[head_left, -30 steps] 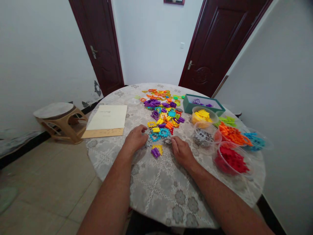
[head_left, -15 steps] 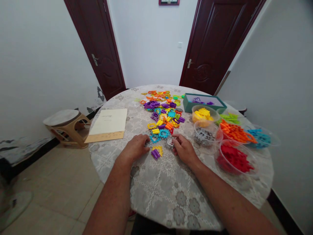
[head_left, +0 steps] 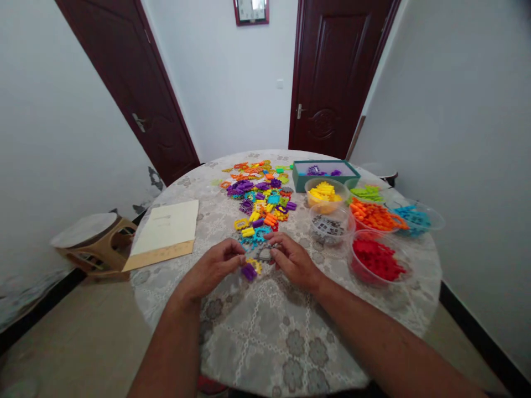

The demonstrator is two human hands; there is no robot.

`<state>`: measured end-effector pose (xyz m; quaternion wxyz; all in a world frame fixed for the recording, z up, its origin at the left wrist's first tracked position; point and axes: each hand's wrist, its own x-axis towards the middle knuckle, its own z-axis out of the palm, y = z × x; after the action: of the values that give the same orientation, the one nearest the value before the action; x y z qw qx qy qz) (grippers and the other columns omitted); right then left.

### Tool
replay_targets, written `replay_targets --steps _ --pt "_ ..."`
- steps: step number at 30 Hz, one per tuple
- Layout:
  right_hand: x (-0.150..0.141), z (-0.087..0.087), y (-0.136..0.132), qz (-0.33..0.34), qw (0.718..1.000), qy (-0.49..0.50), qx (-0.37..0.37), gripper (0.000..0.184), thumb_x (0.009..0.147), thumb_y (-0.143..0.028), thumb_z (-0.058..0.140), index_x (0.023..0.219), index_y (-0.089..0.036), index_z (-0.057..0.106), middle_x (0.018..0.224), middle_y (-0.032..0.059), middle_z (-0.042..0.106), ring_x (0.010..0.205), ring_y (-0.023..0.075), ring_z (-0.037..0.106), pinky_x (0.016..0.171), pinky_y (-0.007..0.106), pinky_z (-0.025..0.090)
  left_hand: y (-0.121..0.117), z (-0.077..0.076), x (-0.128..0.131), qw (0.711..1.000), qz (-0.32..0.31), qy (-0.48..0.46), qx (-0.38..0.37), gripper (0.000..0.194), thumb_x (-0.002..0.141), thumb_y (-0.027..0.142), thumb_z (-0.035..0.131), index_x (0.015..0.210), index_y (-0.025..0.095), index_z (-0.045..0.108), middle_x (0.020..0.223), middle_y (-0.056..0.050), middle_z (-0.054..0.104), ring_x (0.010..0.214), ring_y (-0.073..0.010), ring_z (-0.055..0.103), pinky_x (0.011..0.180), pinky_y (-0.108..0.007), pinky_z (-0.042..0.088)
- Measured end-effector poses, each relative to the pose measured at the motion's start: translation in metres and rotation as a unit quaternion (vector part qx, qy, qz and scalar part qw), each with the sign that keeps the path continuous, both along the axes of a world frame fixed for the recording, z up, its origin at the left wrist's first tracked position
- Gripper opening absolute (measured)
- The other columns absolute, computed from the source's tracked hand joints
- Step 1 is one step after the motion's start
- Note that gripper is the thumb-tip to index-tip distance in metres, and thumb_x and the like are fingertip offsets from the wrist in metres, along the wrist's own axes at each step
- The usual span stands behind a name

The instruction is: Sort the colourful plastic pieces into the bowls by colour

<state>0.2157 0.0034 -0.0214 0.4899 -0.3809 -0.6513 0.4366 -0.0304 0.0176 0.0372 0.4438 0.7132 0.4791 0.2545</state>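
My right hand (head_left: pixel 292 260) pinches a grey toothed plastic building piece (head_left: pixel 264 254) between thumb and fingers, just above the table. My left hand (head_left: pixel 218 266) is to the left of it, thumb and fingers brought together; whatever lies between them is too small to make out. Below the grey piece, a purple piece (head_left: pixel 249 271) and a yellow toothed piece (head_left: pixel 254 265) lie together on the cloth. Just beyond the fingers are blue gear-like pieces (head_left: pixel 259 234) and a yellow tube-shaped piece (head_left: pixel 248 232), at the near end of a mixed pile.
The mixed pile (head_left: pixel 257 190) stretches to the table's far side. To the right stand clear bowls of red (head_left: pixel 377 258), grey (head_left: pixel 327 228), orange (head_left: pixel 373 214), yellow (head_left: pixel 324 192), green (head_left: pixel 365 193) and blue pieces (head_left: pixel 412 219), plus a green box (head_left: pixel 305 182). Paper (head_left: pixel 166 229) lies left.
My right hand has moved left with the grey piece, bringing it close to my left hand. The left hand's fingers have come together. The view has turned slightly right.
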Motion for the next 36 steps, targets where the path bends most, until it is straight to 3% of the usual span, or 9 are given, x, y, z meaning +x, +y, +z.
replay_targets --steps 2,7,13,17,20,23,30,33,36 --pt "-0.002 0.007 -0.006 0.002 1.000 0.012 0.012 0.016 0.097 -0.031 0.057 0.113 -0.027 0.060 0.138 0.0069 0.063 0.079 0.0140 0.067 0.067 0.028 0.055 -0.006 0.000 0.011 0.998 -0.018 -0.042 -0.042 0.026 0.091 0.047 0.064 0.093 0.021 0.064 0.086 -0.003 0.069 0.076 -0.0172 0.060 0.071 -0.029 0.047" --pt "0.004 0.019 -0.011 -0.014 0.998 -0.048 0.027 0.015 0.096 -0.032 0.063 0.109 -0.025 0.063 0.081 -0.0031 0.064 0.067 0.0134 0.057 0.064 0.025 0.046 -0.016 -0.014 0.028 0.973 0.014 -0.177 -0.144 0.030 0.087 0.049 0.072 0.089 0.021 0.062 0.085 -0.001 0.067 0.082 -0.0180 0.066 0.075 -0.030 0.051" --pt "0.009 0.030 -0.012 -0.016 0.993 -0.109 0.052 0.017 0.097 -0.033 0.064 0.112 -0.025 0.066 0.076 -0.0047 0.062 0.063 0.0125 0.054 0.060 0.024 0.039 -0.020 -0.018 0.036 0.954 0.062 -0.255 -0.148 0.027 0.086 0.045 0.076 0.088 0.021 0.063 0.092 0.000 0.065 0.085 -0.0171 0.066 0.084 -0.035 0.057" --pt "0.028 0.044 -0.007 -0.098 0.974 -0.169 0.116 0.019 0.098 -0.032 0.061 0.114 -0.024 0.066 0.087 0.0006 0.069 0.075 0.0173 0.062 0.072 0.028 0.047 -0.026 -0.012 0.036 0.982 0.098 -0.150 -0.052 0.027 0.091 0.047 0.068 0.094 0.021 0.065 0.085 -0.003 0.071 0.079 -0.0193 0.068 0.079 -0.034 0.055" --pt "0.056 0.055 0.003 -0.262 0.909 -0.268 0.181 0.023 0.100 -0.028 0.055 0.118 -0.021 0.066 0.111 0.0112 0.071 0.101 0.0256 0.065 0.091 0.036 0.049 -0.030 -0.014 0.027 0.990 0.129 -0.027 0.042 0.023 0.092 0.044 0.063 0.099 0.022 0.067 0.085 -0.003 0.072 0.078 -0.0205 0.068 0.077 -0.035 0.053" --pt "0.082 0.058 0.014 -0.365 0.837 -0.369 0.174 0.027 0.099 -0.024 0.051 0.121 -0.017 0.065 0.117 0.0166 0.068 0.108 0.0299 0.063 0.094 0.038 0.047 -0.031 -0.028 0.017 0.982 0.145 0.067 0.097 0.029 0.091 0.043 0.064 0.110 0.022 0.068 0.098 -0.006 0.073 0.081 -0.0218 0.069 0.079 -0.038 0.054" --pt "0.103 0.039 0.023 -0.399 0.761 -0.491 0.140 0.034 0.095 -0.015 0.050 0.125 -0.013 0.065 0.106 0.0166 0.068 0.096 0.0291 0.062 0.084 0.038 0.047 -0.034 -0.050 0.022 0.954 0.104 0.209 0.190 0.059 0.083 0.038 0.076 0.137 0.021 0.060 0.134 -0.014 0.063 0.126 -0.0302 0.060 0.110 -0.043 0.045" --pt "0.105 0.034 0.024 -0.409 0.745 -0.488 0.197 0.033 0.094 -0.012 0.049 0.123 -0.011 0.066 0.111 0.0186 0.067 0.104 0.0305 0.059 0.091 0.040 0.046 -0.035 -0.045 0.032 0.937 0.098 0.282 0.179 0.056 0.084 0.040 0.075 0.135 0.021 0.061 0.131 -0.013 0.064 0.122 -0.0311 0.059 0.106 -0.043 0.046" --pt "0.099 0.034 0.024 -0.391 0.758 -0.462 0.244 0.032 0.095 -0.011 0.048 0.120 -0.012 0.067 0.113 0.0179 0.068 0.109 0.0310 0.058 0.098 0.044 0.045 -0.034 -0.042 0.036 0.928 0.083 0.317 0.179 0.045 0.087 0.040 0.072 0.127 0.021 0.065 0.125 -0.013 0.065 0.113 -0.0308 0.061 0.097 -0.042 0.048"
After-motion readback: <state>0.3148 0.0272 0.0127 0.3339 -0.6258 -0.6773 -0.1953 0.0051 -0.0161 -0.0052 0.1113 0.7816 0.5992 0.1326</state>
